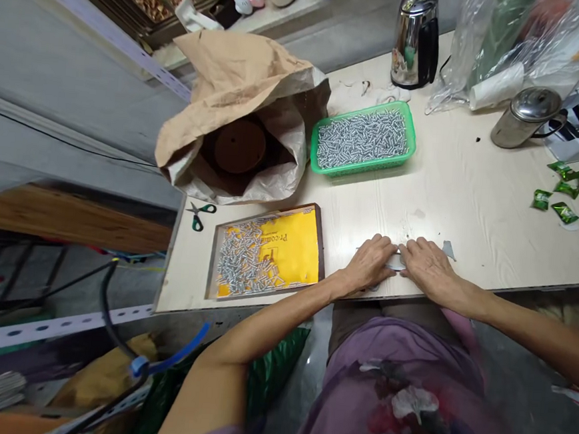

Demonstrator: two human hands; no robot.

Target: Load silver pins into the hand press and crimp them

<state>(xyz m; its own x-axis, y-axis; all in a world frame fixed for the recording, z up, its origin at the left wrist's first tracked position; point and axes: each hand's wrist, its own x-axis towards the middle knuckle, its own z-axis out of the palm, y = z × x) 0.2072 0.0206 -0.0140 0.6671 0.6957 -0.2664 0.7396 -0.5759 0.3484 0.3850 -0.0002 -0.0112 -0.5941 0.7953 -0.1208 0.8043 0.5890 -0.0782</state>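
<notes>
At the table's front edge, my left hand (369,262) and my right hand (428,268) are side by side, fingers curled down. Between them shows a small pale grey strip (396,260), which both hands press or grip; its ends are hidden under the fingers. A small grey scrap (448,249) lies just beyond my right hand. To the left, a shallow tray (321,243) has a yellow sheet (297,244) in it and a heap of small metal screws (243,260). Farther back, a green plastic basket (366,169) is filled with similar metal pieces (360,139).
A large open paper sack (246,60) stands at the back left, near green-handled scissors (202,211). A steel kettle (403,52), a lidded metal mug (520,125), clear plastic bags (455,83) and green-wrapped sweets (565,213) occupy the back and right.
</notes>
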